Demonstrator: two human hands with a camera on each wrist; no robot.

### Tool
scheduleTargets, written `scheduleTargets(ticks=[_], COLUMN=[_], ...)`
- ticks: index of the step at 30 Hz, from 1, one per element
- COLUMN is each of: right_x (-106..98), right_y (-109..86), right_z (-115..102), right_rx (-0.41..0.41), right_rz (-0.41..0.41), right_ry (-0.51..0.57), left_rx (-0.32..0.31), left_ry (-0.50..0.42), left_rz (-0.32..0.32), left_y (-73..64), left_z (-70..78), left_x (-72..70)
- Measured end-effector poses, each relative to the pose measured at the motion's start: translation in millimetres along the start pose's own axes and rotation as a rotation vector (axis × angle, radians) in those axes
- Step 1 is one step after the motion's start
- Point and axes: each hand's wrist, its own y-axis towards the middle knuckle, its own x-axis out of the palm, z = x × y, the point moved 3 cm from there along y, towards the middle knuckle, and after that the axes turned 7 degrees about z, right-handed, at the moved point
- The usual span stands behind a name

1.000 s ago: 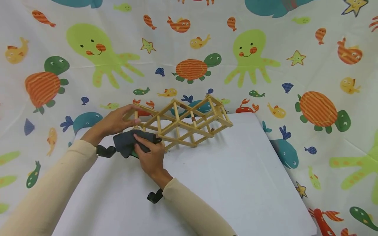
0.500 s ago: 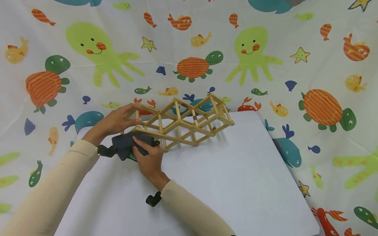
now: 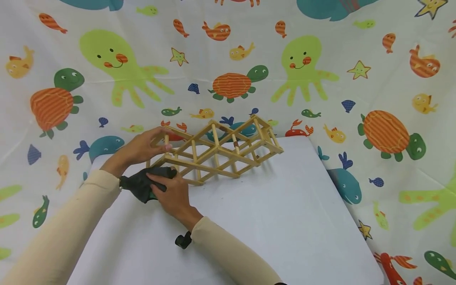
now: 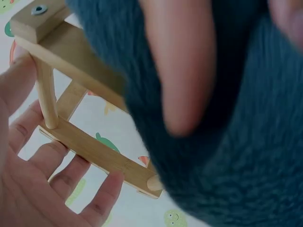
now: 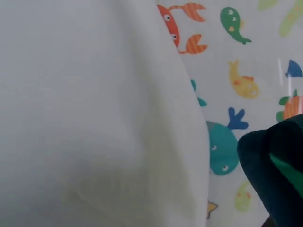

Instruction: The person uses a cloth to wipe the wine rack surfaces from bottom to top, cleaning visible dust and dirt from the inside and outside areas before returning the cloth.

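I've got the rack toward the back of the surface, left of centre on head cam. Long axis runs left to right, slightly slanted, right end farther back. Left end is at the left hand: thumb by an upright on one side, fingers curled under a lower bar on the other, gripping, moderately spread.

Right hand pinches the cloth between thumb and fingers, little gap. Cloth lies roughly crosswise just in front of the rack's left end, bunched, one lobe hanging. I can't tell whether it touches wood.

Materials: rack is pale smooth wood, flat bars crossed into diamonds, round dowels between, metal rivet at one corner. Cloth is soft, fuzzy, dark blue-grey, with a green patch. Surface cover is plain white. Sheet behind: white, sea-animal prints.
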Motion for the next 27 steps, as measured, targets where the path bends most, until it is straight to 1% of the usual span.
scheduleTargets(ticks=[3, 6, 8, 11, 13, 15, 17, 20, 22, 24, 26, 27], right_x=[2, 0, -5, -13, -18, -21, -22, -21, -16, -9, -2, 1], right_y=[-1.9, -12.0, -21.5, -36.6, -44.3, -48.0, -47.0, -38.8, -30.8, -22.4, -17.3, -16.4], right_z=[1, 13, 26, 48, 59, 63, 58, 41, 28, 20, 18, 19], right_rx=[-0.039, -0.016, 0.036, 0.160, 0.204, 0.180, 0.088, -0.070, -0.135, -0.143, -0.101, -0.063], right_rz=[-0.007, -0.037, -0.033, -0.012, 0.007, 0.032, 0.073, 0.149, 0.175, 0.167, 0.131, 0.102], right_ry=[-0.096, -0.146, -0.173, -0.202, -0.211, -0.193, -0.160, -0.100, -0.075, -0.053, -0.048, -0.051], left_rx=[-0.006, -0.008, -0.006, -0.010, -0.020, -0.032, -0.038, -0.039, -0.037, -0.038, -0.041, -0.043], left_ry=[-0.003, -0.002, 0.001, 0.010, 0.022, 0.025, 0.021, 0.011, 0.008, 0.013, 0.016, 0.020], left_rz=[0.002, -0.007, -0.009, -0.010, -0.014, -0.020, -0.026, -0.027, -0.022, -0.018, -0.017, -0.021], left_y=[-0.4, -1.1, -1.3, -1.5, -2.2, -3.0, -3.2, -2.7, -1.8, -1.0, 0.1, 0.7], left_z=[0.4, 0.3, 0.5, -0.6, -1.5, -2.2, -2.6, -1.9, -1.0, 0.0, 0.9, 1.0], left_x=[1.1, 1.4, 0.6, -2.1, -4.3, -5.7, -6.2, -4.4, -3.0, -1.8, -1.5, -1.5])
